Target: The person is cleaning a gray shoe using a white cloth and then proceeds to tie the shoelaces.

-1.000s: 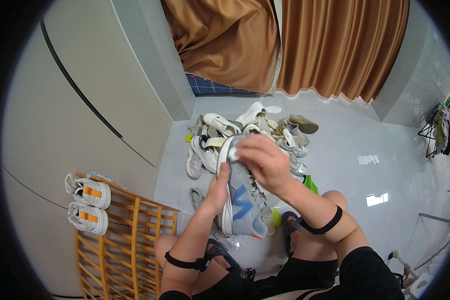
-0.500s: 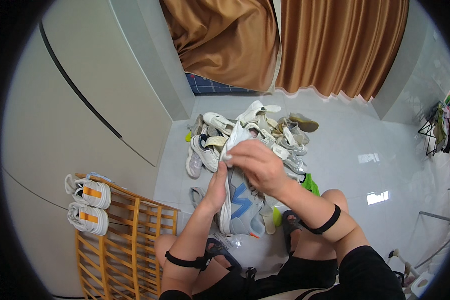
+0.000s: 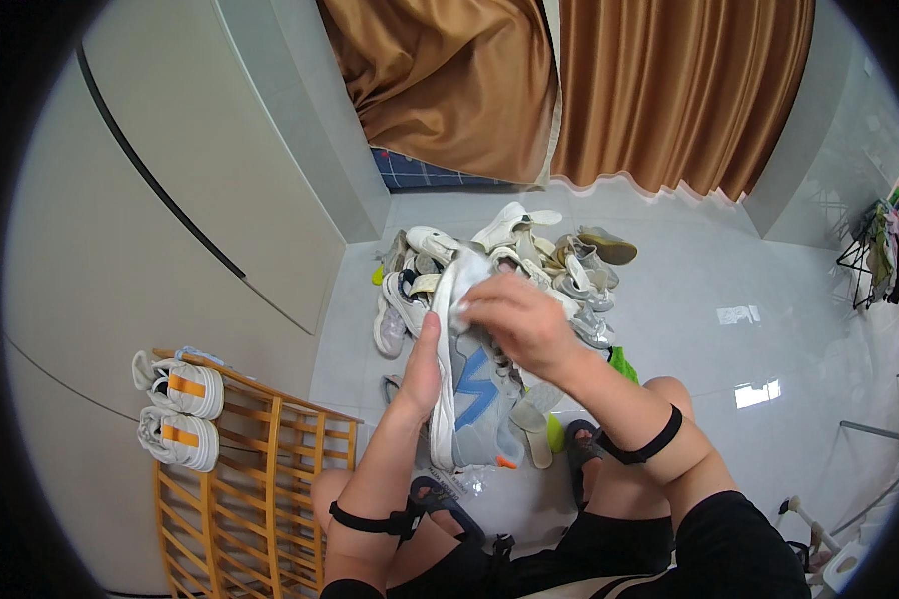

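Note:
A grey and white sneaker [image 3: 477,399] with a blue side mark and an orange spot at the heel is held up in front of me, its white sole facing left. My left hand [image 3: 425,379] grips it along the sole's edge. With bent fingers, my right hand [image 3: 524,324] pinches a white wipe [image 3: 471,270], which lies against the toe end of the sneaker. Part of the wipe is hidden by my fingers and slightly blurred. Beyond the sneaker spreads a pile of mostly white shoes [image 3: 519,235] on the floor.
At left stands a slatted wooden rack [image 3: 270,429] with a pair of white shoes [image 3: 185,439] with orange heels on top. Brown curtains [image 3: 679,100] hang at the back. A green cloth [image 3: 623,364] lies by my right knee. A folding stand with clothes [image 3: 879,250] is at far right.
The sneaker has turned slightly, so more of its white sole edge shows. My right hand and the wipe have shifted a little along the toe end. My left hand keeps its grip.

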The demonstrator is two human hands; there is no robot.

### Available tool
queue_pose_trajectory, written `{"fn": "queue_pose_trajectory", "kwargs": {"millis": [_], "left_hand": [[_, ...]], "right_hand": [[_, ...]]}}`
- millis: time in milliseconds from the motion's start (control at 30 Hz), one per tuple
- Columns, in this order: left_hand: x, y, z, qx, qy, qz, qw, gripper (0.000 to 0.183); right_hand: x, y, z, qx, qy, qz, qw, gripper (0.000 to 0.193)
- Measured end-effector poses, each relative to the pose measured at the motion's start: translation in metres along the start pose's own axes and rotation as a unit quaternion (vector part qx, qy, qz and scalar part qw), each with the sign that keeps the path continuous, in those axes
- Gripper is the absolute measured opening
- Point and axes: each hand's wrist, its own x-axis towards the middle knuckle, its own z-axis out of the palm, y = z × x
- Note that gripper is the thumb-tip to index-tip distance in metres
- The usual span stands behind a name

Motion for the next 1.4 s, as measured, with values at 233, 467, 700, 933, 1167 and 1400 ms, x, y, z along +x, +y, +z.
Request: {"fn": "queue_pose_trajectory", "kwargs": {"millis": [233, 467, 700, 933, 1167, 1400], "left_hand": [[0.006, -0.003, -0.014, 0.047, 0.016, 0.002, 0.999, 0.073], [0.000, 0.010, 0.006, 0.019, -0.003, 0.010, 1.000, 0.071], [-0.001, 0.011, -0.004, -0.034, 0.048, -0.002, 0.998, 0.071], [-0.007, 0.023, 0.015, 0.020, -0.015, -0.035, 0.999, 0.074], [-0.009, 0.015, 0.016, 0.038, 0.003, -0.046, 0.998, 0.075], [0.004, 0.024, -0.010, -0.121, 0.033, -0.058, 0.990, 0.084]], "right_hand": [[0.001, -0.007, -0.001, 0.031, -0.024, 0.041, 0.998, 0.033], [0.001, -0.002, -0.008, -0.045, 0.017, 0.097, 0.994, 0.034], [-0.016, -0.018, 0.020, 0.000, -0.015, 0.020, 1.000, 0.026], [0.004, -0.004, -0.006, -0.012, 0.073, 0.039, 0.997, 0.030], [0.002, -0.005, 0.002, -0.031, 0.000, 0.053, 0.998, 0.036], [-0.013, -0.020, 0.010, 0.101, -0.175, -0.027, 0.979, 0.027]]}}
